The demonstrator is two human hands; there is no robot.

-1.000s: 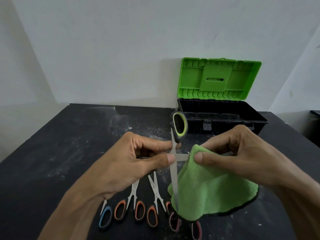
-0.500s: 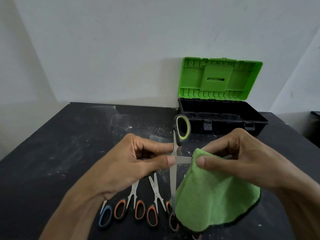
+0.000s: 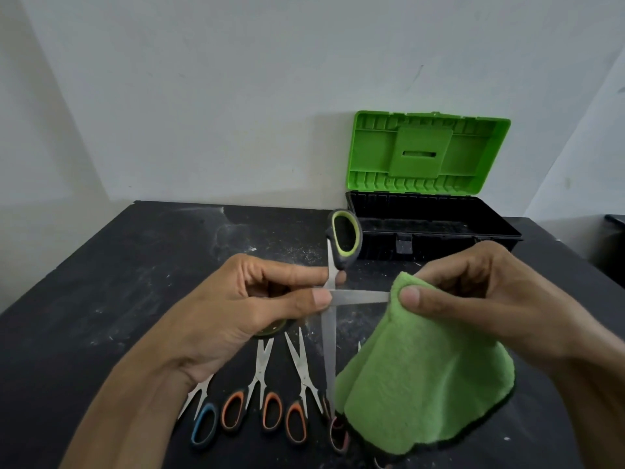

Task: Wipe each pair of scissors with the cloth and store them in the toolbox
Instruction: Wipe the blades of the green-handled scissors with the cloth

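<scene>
**sparebit:** you're standing right there, so how will those scissors [image 3: 329, 340] handle? And where are they?

**tinlid:** going by the head view, they're up in the air over the black table [image 3: 118, 282], just in front of the open toolbox [image 3: 439, 242], spread wide into a cross. One blade points straight down. The other runs off to the person's right, into the cloth [image 3: 422, 384]. I'd guess they're light and rigid, with slick steel that's sharp along the edge, so the safe place to hold is the pivot or the rubbery loops.

**sparebit:** and the hands?

**tinlid:** the left hand [image 3: 236, 306] has thumb and forefinger pinched on the pivot and the other fingers curled in. The second loop is mostly hidden behind the palm. The right hand [image 3: 490, 299] is closed too, thumb and fingers pinching a fold of cloth around the sideways blade. That blade's tip is buried, so I can't see it. The cloth looks soft and floppy and hangs down in a cone. I reckon it'll wrap anything but won't save your fingers if you squeeze on the edge.

**sparebit:** the rest of them?

**tinlid:** a blue-handled pair [image 3: 204, 423] and orange-handled pairs [image 3: 260, 377] lie in a row on the table below the hands, and one more is half under the cloth. Can't tell what's in the box from here
</scene>
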